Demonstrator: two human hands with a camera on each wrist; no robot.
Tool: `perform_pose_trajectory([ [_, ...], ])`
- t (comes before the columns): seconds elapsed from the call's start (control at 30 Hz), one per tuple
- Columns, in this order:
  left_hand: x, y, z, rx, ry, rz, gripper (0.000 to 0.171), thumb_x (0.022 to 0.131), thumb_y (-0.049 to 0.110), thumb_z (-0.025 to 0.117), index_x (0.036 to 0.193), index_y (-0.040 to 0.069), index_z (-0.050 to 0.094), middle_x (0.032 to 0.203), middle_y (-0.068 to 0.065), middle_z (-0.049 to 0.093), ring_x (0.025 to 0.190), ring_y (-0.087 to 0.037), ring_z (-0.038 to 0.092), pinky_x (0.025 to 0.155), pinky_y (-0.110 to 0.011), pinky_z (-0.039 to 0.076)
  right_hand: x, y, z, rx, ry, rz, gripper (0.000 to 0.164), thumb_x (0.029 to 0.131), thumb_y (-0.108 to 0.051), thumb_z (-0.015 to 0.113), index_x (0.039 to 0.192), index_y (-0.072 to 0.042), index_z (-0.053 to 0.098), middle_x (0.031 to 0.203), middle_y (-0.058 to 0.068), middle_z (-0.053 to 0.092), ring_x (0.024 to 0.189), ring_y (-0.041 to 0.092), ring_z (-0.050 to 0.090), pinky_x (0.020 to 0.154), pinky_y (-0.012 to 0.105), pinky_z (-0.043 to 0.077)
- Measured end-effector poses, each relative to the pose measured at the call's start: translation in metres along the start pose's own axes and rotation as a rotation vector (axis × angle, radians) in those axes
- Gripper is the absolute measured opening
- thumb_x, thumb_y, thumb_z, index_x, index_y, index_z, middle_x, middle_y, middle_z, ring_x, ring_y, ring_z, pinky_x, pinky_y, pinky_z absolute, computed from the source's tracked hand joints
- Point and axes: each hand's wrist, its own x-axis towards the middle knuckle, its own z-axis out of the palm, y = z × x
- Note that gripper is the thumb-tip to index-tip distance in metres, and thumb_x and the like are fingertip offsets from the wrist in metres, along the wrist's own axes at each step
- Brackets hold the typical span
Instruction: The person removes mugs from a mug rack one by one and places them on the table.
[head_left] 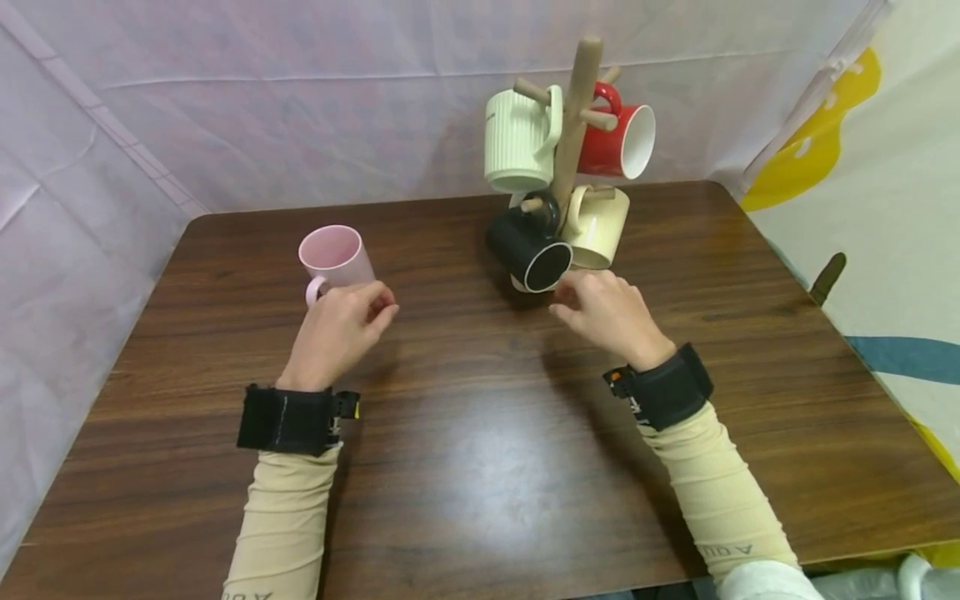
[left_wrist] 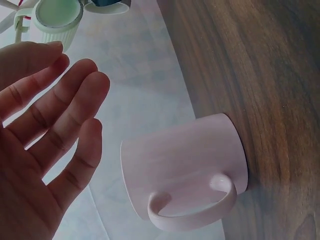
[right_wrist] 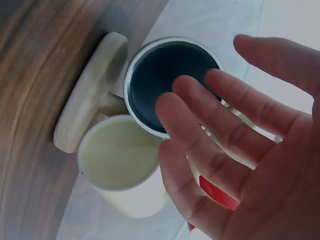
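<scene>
Four mugs (head_left: 516,142) seem to hang by their handles (head_left: 556,121) from pegs (head_left: 598,119) on the wooden stand (head_left: 587,62); the pink mug (head_left: 347,265) stands upright on the bench (head_left: 450,400), supported by its base. The left hand (head_left: 337,329), fingers (left_wrist: 70,122) loosely curved and empty, hovers near it; the right hand (head_left: 611,317), equally relaxed and empty, is beside the black mug's (head_left: 517,237) mouth.

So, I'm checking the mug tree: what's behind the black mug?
In the head view, the mug tree's wooden post rises behind the black mug; its lower end is hidden there.
</scene>
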Motion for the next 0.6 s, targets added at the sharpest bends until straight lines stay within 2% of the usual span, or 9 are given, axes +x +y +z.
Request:
perform_pose_trajectory([
  [0.3,-0.002,0.000,-0.002,-0.009,-0.006,-0.006,0.007,0.093,0.007,0.072,0.091,0.001,0.070,0.084,-0.012,0.072,0.073,-0.026,0.067,0.068,-0.043,0.053,0.011,0.008,-0.023,0.122,0.181,0.033,0.011,0.089,-0.011,0.071,0.095,-0.002,0.071,0.087,0.015,0.073,0.079,0.031,0.071,0.067,0.052,0.053],
  [0.47,-0.002,-0.001,-0.004,-0.006,0.000,-0.003,0.006,0.092,0.007,0.072,0.091,0.001,0.069,0.083,-0.012,0.071,0.072,-0.026,0.067,0.067,-0.043,0.053,0.014,0.013,-0.033,0.165,0.260,0.036,0.014,0.090,-0.008,0.070,0.098,0.003,0.070,0.094,0.019,0.073,0.080,0.033,0.070,0.071,0.050,0.052],
  [0.6,-0.001,0.000,-0.005,-0.010,0.003,0.003,0.006,0.092,0.006,0.072,0.091,0.001,0.069,0.083,-0.012,0.071,0.072,-0.025,0.066,0.067,-0.042,0.053,0.017,0.016,-0.034,0.194,0.360,0.023,0.016,0.088,-0.005,0.071,0.100,0.006,0.069,0.098,0.022,0.070,0.080,0.036,0.066,0.075,0.049,0.048],
])
